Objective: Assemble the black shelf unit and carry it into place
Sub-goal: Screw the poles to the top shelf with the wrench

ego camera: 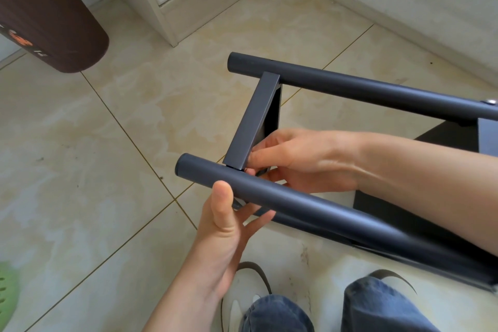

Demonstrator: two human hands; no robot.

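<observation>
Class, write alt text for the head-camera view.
Two hands work on a dark shelf frame over a tiled floor: the left hand grips the near tube, the right hand pinches at the crossbar joint.

Both tubes [310,210] run off the right edge, and the near tube hides the left hand's [226,226] fingertips.

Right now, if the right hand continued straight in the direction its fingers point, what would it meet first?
The right hand points left, fingertips already at the flat crossbar by its joint with the near tube. It would probably press into that crossbar end first.
</observation>
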